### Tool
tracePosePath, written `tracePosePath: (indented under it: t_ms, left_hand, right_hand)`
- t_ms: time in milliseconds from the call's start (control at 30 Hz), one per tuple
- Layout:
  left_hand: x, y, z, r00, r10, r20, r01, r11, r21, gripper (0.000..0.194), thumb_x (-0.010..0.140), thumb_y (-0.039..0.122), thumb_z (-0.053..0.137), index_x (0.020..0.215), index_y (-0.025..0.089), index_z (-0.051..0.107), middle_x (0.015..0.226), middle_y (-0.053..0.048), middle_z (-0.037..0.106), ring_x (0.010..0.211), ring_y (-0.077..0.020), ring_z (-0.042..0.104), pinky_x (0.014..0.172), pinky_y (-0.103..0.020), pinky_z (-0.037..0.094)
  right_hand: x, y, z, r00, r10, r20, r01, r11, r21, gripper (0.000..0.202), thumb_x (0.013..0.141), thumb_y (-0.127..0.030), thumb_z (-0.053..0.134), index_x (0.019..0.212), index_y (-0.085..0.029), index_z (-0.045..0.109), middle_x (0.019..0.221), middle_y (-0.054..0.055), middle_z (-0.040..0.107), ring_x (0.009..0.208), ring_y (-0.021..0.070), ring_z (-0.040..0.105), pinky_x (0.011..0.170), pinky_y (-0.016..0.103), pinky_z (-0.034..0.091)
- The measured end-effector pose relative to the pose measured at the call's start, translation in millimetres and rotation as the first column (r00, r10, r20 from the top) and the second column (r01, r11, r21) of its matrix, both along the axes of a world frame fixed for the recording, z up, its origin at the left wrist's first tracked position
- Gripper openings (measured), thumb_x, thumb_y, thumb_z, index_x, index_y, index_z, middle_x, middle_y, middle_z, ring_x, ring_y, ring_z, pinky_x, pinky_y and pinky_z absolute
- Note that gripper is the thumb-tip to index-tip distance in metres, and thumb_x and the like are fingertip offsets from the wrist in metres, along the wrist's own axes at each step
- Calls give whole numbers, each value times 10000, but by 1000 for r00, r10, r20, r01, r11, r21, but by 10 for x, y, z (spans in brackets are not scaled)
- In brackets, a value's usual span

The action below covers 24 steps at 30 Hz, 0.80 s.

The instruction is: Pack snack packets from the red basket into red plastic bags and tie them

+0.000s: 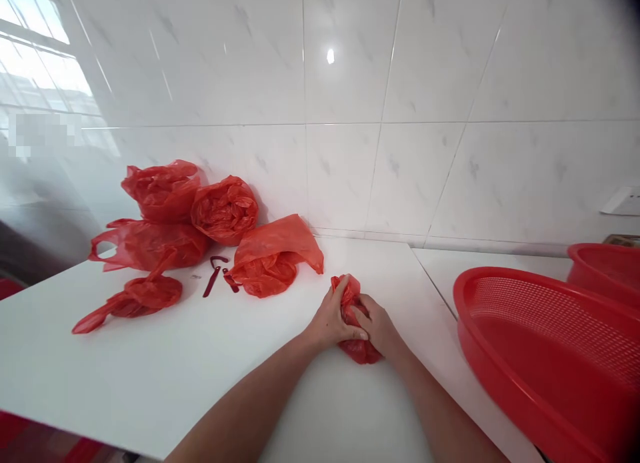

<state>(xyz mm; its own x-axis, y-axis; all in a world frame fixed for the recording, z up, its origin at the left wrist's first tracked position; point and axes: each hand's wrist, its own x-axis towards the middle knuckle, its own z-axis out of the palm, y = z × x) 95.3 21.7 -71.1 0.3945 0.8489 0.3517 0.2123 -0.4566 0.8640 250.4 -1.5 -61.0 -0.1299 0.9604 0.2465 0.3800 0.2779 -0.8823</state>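
A crumpled red plastic bag (361, 351) lies on the white table between my two hands. My left hand (334, 321) grips it from the left, thumb across its front. From the right, my right hand (379, 324) closes around the same bag, with the thumb near the other one. Whether anything is inside the bag cannot be made out. Left of my hands, a loosely bunched red bag (270, 256) with a raised flap rests on the table. Beside it lie dark red peeler-like tools (213, 281), partly covered by that bag.
Several stuffed red bags (160, 239) are piled against the tiled wall at the left, with a knotted red bag (145, 296) in front. A large red mesh basket (467, 316) stands at the right, another red basket (583, 266) behind it. The white table (120, 383) ends at the lower left.
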Motion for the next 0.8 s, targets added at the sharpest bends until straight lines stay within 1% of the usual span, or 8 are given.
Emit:
tracePosePath:
  t_ms: [100,200,267,400,533,633,700,800]
  left_hand:
    - [-7,1,22,996,62,-64,-60,998,36,1127,418,376,874,1403,272,336,1313,-136,447,1200,-353,416,987,-489,357]
    - [5,-9,61,985,131,-116,-120,988,98,770,471,419,839,1171,257,563,1098,-72,584,1028,-299,526,873,-416,429]
    - [13,-13,81,974,161,-157,-145,983,109,565,509,449,808,1003,243,624,941,-38,620,889,-257,565,762,-360,452]
    - [1,-7,91,955,166,-245,-151,985,80,390,554,462,763,850,238,644,772,8,626,714,-192,566,623,-286,427]
    - [-19,-23,98,946,122,-300,-114,992,46,215,665,438,662,730,233,643,675,34,605,637,-153,540,566,-252,396]
    - [-38,-62,112,942,106,-319,-81,993,90,178,738,399,586,684,235,632,645,38,595,621,-142,529,576,-248,390]
    - [-69,-97,124,938,117,-326,-77,988,135,165,734,392,605,683,236,623,654,38,606,634,-145,534,601,-249,396]
    - [-167,-157,151,932,155,-327,-103,980,172,154,752,370,601,686,231,608,675,31,615,651,-150,539,625,-254,403]
  right_hand:
    - [-21,-29,37,999,-34,-17,33,998,-50,152,786,-338,499,844,-219,574,793,-8,617,734,173,565,671,309,438]
    - [-10,-13,58,997,-66,-26,65,997,-37,126,775,-322,498,816,-226,570,787,-10,608,742,175,556,684,306,431]
    - [-8,2,58,998,-68,-17,68,998,-9,117,781,-327,491,761,-230,553,759,-15,586,729,171,537,685,301,420]
    - [-1,8,29,1000,-16,-27,15,999,-42,193,785,-362,501,647,-227,482,672,-32,510,654,151,477,630,281,395]
    - [30,0,6,995,55,-83,-66,990,-127,181,786,-395,510,717,-229,538,737,-21,560,703,164,507,653,288,413]
    - [61,14,5,987,112,-114,-127,983,-133,239,808,-443,502,752,-219,564,763,-5,585,749,179,533,697,304,425]
    - [84,30,6,979,108,-171,-131,983,-128,301,830,-491,474,792,-212,583,814,15,612,804,195,554,743,318,432]
    - [123,50,-5,961,25,-274,-69,986,-150,372,848,-545,440,918,-218,604,969,48,639,910,215,571,812,333,433]
